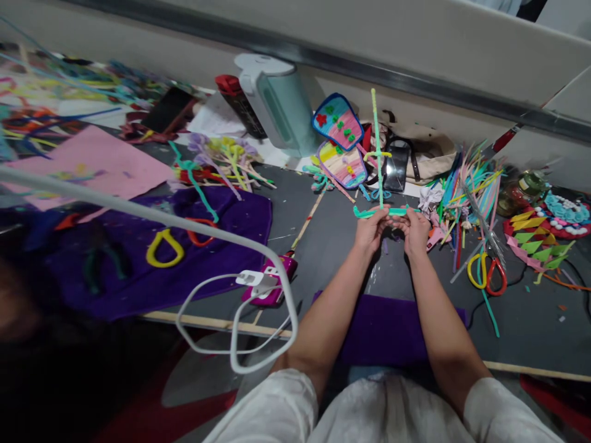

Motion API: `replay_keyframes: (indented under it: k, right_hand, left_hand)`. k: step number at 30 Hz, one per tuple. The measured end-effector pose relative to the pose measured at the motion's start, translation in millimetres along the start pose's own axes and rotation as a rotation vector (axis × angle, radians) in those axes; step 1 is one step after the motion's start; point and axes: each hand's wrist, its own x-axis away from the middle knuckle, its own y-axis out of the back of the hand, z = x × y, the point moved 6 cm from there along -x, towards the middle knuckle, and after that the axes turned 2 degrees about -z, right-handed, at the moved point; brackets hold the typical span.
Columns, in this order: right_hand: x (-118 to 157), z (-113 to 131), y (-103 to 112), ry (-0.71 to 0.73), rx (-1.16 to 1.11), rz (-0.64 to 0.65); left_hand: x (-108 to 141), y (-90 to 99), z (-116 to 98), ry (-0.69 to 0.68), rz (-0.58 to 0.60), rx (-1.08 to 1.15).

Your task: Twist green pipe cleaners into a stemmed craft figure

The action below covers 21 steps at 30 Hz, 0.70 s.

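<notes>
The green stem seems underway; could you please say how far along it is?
The green stem already has a yellow crosspiece. The left hand and right hand hold a teal strip at its foot. What is left is unclear; loose pipe cleaners lie nearby.

Dim, soft blur toward edges.
</notes>
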Motion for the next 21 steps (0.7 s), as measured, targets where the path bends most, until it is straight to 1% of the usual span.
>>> replay_keyframes:
  k: [4, 8, 13, 17, 21]
  right_hand:
    - [0.6, 0.8, -0.1, 0.012, -0.008, 0.007]
    - [1.4, 2.9, -0.6, 0.026, -0.01, 0.015]
    - [0.3, 3.7, 0.7, 0.034, -0.047, -0.008]
    - [-1.4, 2.8, 1.2, 0.014, -0.032, -0.001]
    - [-1.8, 2.1, 1.4, -0.029, -0.031, 0.014]
  left_hand:
    - [1.4, -0.8, -2.1, 0.018, -0.001, 0.007]
    - [2.7, -3.3, -3.1, 0.047, 0.028, 0.023]
    - [2.8, -4.2, -4.2, 0.052, 0.06, 0.051]
    - [2.2, -4.2, -3.9, 0.048, 0.095, 0.067]
    - [1.8, -3.5, -3.7, 0.039, 0.092, 0.058]
